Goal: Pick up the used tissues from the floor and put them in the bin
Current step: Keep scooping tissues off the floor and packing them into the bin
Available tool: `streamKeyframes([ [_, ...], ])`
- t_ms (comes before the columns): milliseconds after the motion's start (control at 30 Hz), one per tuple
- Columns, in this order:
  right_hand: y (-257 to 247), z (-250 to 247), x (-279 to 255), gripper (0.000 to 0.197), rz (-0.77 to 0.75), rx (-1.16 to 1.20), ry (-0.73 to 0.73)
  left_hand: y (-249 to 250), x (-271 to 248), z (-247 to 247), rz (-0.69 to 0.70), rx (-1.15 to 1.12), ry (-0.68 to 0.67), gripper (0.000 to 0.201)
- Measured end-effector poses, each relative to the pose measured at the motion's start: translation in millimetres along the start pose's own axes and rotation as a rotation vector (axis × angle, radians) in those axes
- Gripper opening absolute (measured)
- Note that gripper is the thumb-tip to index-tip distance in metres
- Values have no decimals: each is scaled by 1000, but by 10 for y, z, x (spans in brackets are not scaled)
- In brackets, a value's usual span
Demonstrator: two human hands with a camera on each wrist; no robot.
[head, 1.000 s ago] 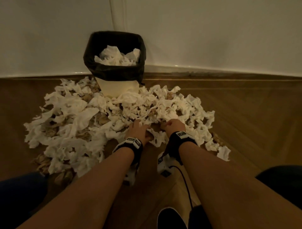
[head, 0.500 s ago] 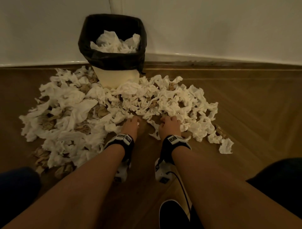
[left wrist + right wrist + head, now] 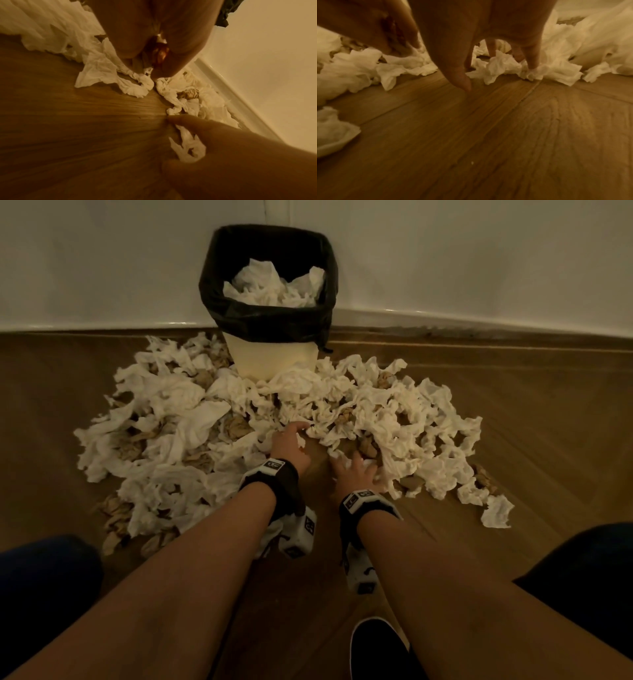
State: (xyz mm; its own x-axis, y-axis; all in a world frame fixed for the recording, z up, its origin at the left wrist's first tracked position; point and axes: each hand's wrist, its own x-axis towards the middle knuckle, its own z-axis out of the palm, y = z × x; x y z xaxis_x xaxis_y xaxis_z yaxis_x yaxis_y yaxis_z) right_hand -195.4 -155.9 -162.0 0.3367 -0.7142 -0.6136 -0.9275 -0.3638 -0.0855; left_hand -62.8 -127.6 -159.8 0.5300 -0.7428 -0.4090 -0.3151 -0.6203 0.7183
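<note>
Tissues lie heaped on the wooden floor around the foot of the bin, which already holds some. I'm at the gathering step: my left hand has its fingers curled into the near edge of the heap, my right hand is spread, fingertips pressing on tissue. Next, I reckon, both hands must close on a bundle and lift it over the bin's black liner without shedding bits.

My bare forearms wear black wrist straps carrying white camera blocks with black square markers; dark trousers, black shoe.
</note>
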Motion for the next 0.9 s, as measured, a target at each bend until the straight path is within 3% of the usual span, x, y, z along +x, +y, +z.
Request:
streamKeyframes([
  [200, -11, -13, 57, 37, -122, -55, 35, -47, 12, 10, -49, -4, -7, 62],
  [467, 42, -155, 114, 27, -70, 93, 17, -50, -15, -22, 21, -39, 64, 46],
  [600, 17, -213, 105, 28, 56, 366, 28, -10, -53, -56, -15, -155, 48, 39],
  [700, 9, -355, 47, 40, 163, 574, -34, 50, -106, -88, -31, -172, 50, 34],
  [800, -14, -505, 13, 46, 258, 937, -48, 126, -179, -158, -26, -112, 44, 36],
  [900, -28, -632, -146, 65, 295, 1300, -24, 213, -257, -261, -50, -74, -21, 40],
])
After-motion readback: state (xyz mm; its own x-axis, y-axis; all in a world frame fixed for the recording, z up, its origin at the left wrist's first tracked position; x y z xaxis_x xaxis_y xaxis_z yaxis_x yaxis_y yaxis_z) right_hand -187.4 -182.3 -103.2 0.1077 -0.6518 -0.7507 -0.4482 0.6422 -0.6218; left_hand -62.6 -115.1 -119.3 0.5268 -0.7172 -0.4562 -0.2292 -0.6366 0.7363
